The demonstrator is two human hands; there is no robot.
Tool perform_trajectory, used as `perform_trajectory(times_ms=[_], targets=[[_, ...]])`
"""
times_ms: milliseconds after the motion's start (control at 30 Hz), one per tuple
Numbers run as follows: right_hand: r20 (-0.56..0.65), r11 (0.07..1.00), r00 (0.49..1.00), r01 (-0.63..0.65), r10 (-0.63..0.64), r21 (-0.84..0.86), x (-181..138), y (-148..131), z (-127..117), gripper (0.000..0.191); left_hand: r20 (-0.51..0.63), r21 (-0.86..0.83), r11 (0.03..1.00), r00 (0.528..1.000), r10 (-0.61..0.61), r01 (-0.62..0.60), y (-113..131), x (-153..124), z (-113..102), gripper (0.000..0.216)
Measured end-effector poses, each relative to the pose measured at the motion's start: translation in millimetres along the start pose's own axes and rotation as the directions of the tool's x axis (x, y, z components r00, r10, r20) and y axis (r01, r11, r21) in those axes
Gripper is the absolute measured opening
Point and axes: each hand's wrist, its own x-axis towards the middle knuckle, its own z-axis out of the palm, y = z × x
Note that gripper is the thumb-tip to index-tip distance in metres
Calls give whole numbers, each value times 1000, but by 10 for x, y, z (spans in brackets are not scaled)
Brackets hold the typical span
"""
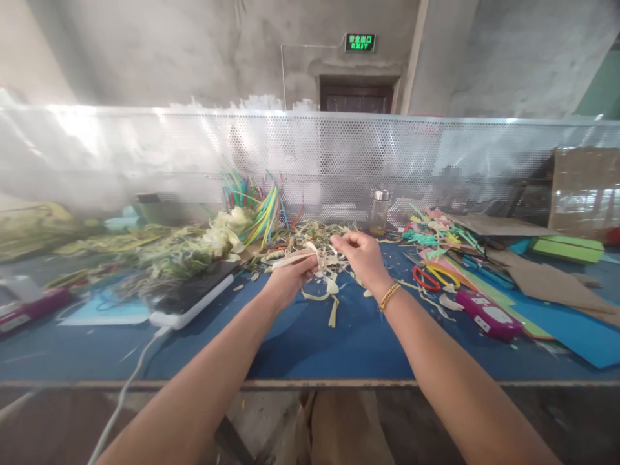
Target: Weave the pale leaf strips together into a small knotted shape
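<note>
My left hand (290, 279) is closed around pale, cream-coloured husk-like strips (310, 253), whose ends stick out past the fingers on both sides. Just to its right is my right hand (367, 259), a gold bracelet at the wrist. Its thumb and forefinger are pinched together; whatever is between them is too small to make out. Below the hands, a loose pale strip (333, 310) lies on the blue table (314, 352). Behind them spreads a heap of dry scraps and shreds (317, 231).
Scissors with red and yellow handles (450, 276) and a purple device (489, 316) lie at right, near coloured paper sheets (576, 332). A glass bottle (380, 213) stands by the perforated screen (339, 148). Colourful pipe cleaner-like stems (268, 216) and a corded device (194, 300) are at left.
</note>
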Motion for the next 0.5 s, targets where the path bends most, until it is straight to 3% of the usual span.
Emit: perform_trajectory(times_ms=[100, 233, 500], targets=[[115, 989, 991, 78, -64, -122, -68, -54, 47, 34, -43, -22, 999, 999, 26, -27, 0, 21, -17, 26], [137, 954, 981, 166, -135, -249, -117, -77, 116, 23, -111, -102, 994, 994, 26, -37, -15, 30, -33, 26], [172, 965, 980, 141, -103, -219, -99, -52, 150, 12, -3, -120, 992, 1000, -26, 26, 43, 3, 4, 19]])
